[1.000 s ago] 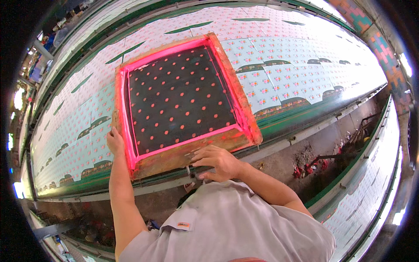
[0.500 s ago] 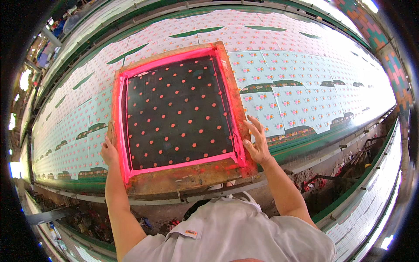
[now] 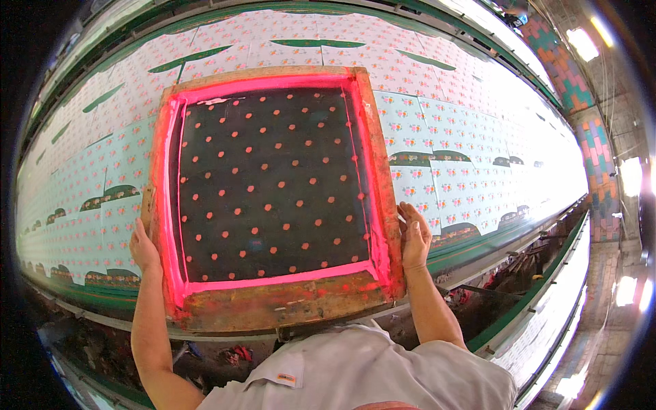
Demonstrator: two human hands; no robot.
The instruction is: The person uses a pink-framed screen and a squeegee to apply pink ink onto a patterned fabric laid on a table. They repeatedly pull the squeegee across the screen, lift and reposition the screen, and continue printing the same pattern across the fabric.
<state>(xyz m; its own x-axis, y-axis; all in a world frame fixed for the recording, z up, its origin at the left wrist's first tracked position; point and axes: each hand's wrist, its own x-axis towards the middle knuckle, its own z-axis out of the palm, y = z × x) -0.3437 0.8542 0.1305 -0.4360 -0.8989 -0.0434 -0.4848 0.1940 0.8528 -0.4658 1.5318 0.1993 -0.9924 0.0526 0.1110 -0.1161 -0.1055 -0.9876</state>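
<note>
A large screen-printing frame lies between my hands, over the table of printed pieces. Its wooden border is smeared with bright pink ink around a dark mesh dotted with small, pale red spots. My left hand holds the left side near the lower corner, with the fingers partly hidden along the edge. On the opposite side, my right hand grips the right edge with bent fingers. Pale blue floral pieces and pinkish floral pieces show around the frame.
The long green table edge and a metal rail run along my side. Beyond a gap littered with debris, another table stands at right. A coloured brick wall rises at the far right.
The screen-printing frame has shifted left and toward me in the picture, and looks slightly larger. My right hand's spread fingers have drawn in against its edge. My left hand stays on the left side.
</note>
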